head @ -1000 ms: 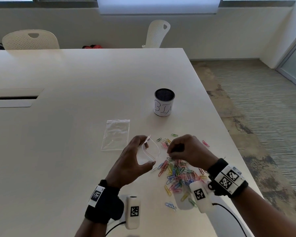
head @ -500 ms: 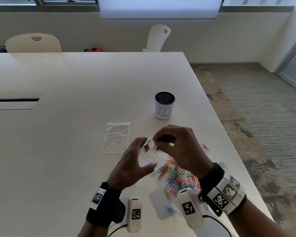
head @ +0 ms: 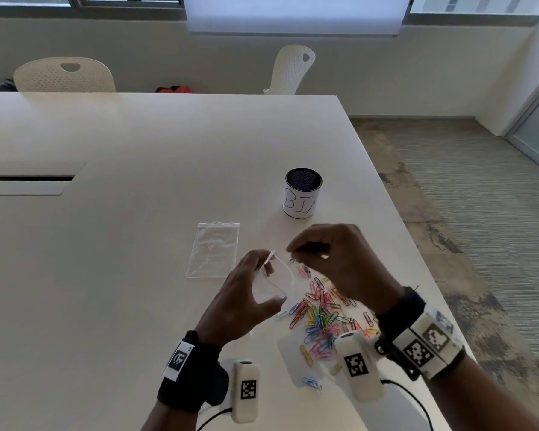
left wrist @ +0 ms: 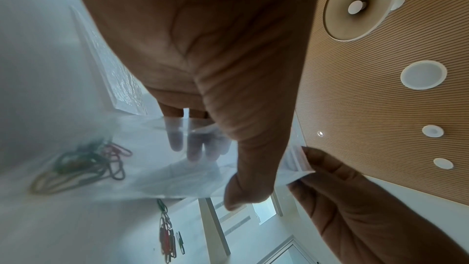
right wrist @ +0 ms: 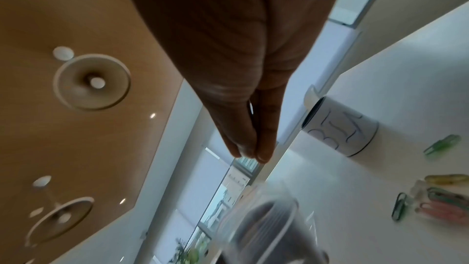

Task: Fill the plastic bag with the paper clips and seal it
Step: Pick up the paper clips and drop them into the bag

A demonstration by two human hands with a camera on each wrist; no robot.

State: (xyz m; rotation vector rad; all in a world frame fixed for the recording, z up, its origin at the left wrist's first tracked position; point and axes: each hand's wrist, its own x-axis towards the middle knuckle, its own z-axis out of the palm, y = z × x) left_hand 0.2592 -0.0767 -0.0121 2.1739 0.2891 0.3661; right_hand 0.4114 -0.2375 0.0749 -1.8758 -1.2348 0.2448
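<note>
My left hand (head: 257,275) holds a small clear plastic bag (head: 276,283) upright just above the table, its mouth pulled open. Through the plastic, several coloured paper clips (left wrist: 78,166) lie blurred inside the bag (left wrist: 177,176). My right hand (head: 290,252) hovers at the bag's mouth with thumb and fingertips pinched together (right wrist: 251,154); a thin wire loop of a paper clip shows between them. Its fingers (left wrist: 313,160) touch the bag's zip lip. A heap of coloured paper clips (head: 321,315) lies on the table under my right wrist.
A second clear bag (head: 213,248) lies flat to the left of my hands. A white cup marked BIN (head: 302,194) stands behind them. The white table (head: 137,144) ends at its right edge close to the heap. Two white chairs stand at the far side.
My right hand rose from the heap and moved left and forward to the bag's mouth with clips pinched. The left hand kept the bag open, nearly still.
</note>
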